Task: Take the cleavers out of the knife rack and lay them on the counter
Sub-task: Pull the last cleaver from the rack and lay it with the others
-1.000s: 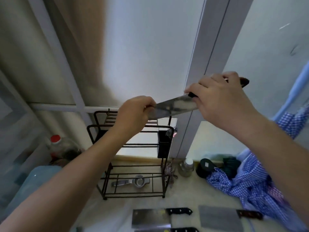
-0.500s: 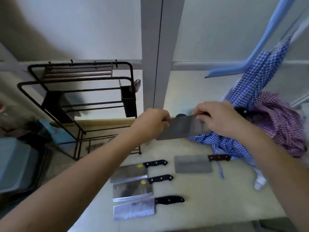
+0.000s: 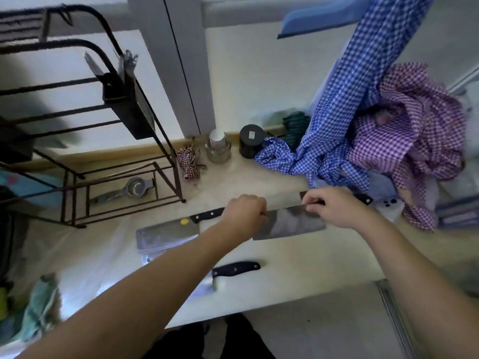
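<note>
**Cleaver held low over the counter**

I see both hands on one cleaver [image 3: 290,224] – my left hand [image 3: 245,212] pinches the blade's far end, my right hand [image 3: 329,206] closes on the spine near the handle. It sits just above the counter [image 3: 298,260], at 3 o'clock of a laid cleaver [image 3: 166,233]. The knife rack [image 3: 85,151] stands at 10 o'clock – another black handle [image 3: 236,268] lies at 6.

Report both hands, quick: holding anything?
Left hand: closed on the cleaver blade's far end.
Right hand: closed on the same cleaver near its handle.
</note>
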